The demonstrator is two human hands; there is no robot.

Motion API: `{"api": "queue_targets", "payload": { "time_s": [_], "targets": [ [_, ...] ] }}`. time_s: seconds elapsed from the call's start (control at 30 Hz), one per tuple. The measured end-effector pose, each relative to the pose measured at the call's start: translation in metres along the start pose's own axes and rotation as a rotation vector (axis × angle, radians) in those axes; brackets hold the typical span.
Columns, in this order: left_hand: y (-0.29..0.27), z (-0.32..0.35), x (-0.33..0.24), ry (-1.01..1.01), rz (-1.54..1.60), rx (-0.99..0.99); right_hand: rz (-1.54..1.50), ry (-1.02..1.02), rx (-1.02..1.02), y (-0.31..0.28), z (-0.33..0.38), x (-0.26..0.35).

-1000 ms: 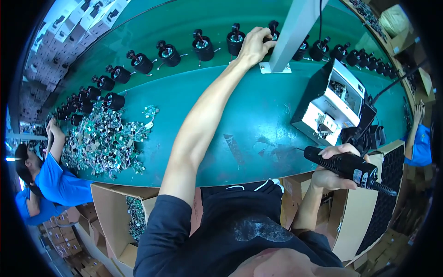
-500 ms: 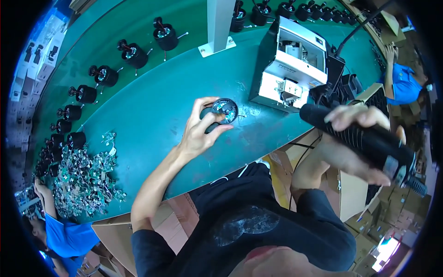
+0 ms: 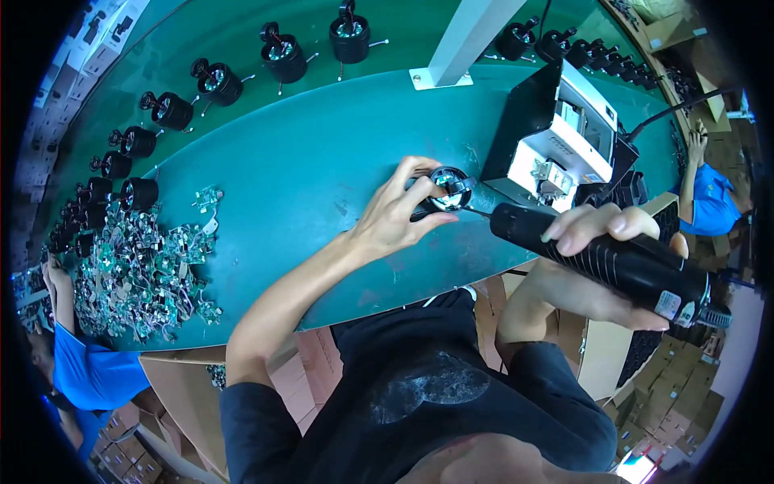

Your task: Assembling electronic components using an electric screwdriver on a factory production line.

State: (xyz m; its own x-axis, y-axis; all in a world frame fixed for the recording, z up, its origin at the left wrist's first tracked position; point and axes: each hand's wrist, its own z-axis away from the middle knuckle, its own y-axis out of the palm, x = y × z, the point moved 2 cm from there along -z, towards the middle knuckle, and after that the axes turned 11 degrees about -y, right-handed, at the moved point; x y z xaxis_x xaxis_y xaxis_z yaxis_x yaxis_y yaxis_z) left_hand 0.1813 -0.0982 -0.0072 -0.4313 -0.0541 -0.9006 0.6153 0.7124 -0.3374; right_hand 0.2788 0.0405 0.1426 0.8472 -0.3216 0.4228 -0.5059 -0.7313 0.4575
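Observation:
My left hand [image 3: 403,202] grips a round black housing [image 3: 452,189] with bright electronics inside, its thumb and fingers around the rim. In my right hand [image 3: 601,262] is a black electric screwdriver [image 3: 524,228], its body lying across my palm with fingers wrapped over it. The thin bit points left and its tip is at the housing's edge, close to my left thumb; whether it touches a screw is too small to tell. Just beyond the screwdriver stands a black and white screw feeder [image 3: 528,153].
A heap of small green circuit boards [image 3: 145,278] lies at the left of the green table [image 3: 298,153]. Several black housings [image 3: 282,60] line the far belt. A metal post [image 3: 463,48] rises behind. Co-workers in blue [image 3: 93,367] sit at left and far right [image 3: 713,198].
My right hand has brought the screwdriver left, so its bit now meets the housing's edge. The view has shifted, and the housing in my left hand sits further right in it.

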Motion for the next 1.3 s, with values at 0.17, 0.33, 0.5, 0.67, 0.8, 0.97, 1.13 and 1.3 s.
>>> {"api": "queue_targets", "payload": {
  "time_s": [0.17,0.33,0.5,0.67,0.8,0.97,1.13,1.3],
  "targets": [
    [-0.002,-0.003,-0.003,0.028,0.011,-0.007,-0.074,0.019,0.151,0.005,0.005,-0.019],
    [-0.002,-0.001,-0.003,-0.007,0.032,0.008,-0.100,0.054,0.187,0.011,0.007,-0.027],
    [-0.004,-0.001,-0.005,0.027,0.002,-0.008,-0.278,0.153,0.297,0.023,0.011,-0.030],
    [-0.001,-0.003,-0.006,0.010,0.034,0.013,-0.256,0.129,0.285,0.026,0.011,-0.030],
    [-0.003,0.003,-0.002,-0.005,-0.033,0.015,-0.209,0.043,0.211,0.013,0.002,-0.014],
    [-0.001,-0.006,-0.010,-0.100,0.060,0.004,0.063,-0.130,0.163,-0.036,-0.043,0.012],
    [-0.002,-0.003,-0.006,-0.170,0.056,0.048,0.348,-0.129,0.196,-0.063,-0.047,-0.009],
    [0.001,-0.004,-0.008,-0.096,0.036,0.090,0.231,0.064,0.171,-0.060,-0.045,0.002]
  ]
}}
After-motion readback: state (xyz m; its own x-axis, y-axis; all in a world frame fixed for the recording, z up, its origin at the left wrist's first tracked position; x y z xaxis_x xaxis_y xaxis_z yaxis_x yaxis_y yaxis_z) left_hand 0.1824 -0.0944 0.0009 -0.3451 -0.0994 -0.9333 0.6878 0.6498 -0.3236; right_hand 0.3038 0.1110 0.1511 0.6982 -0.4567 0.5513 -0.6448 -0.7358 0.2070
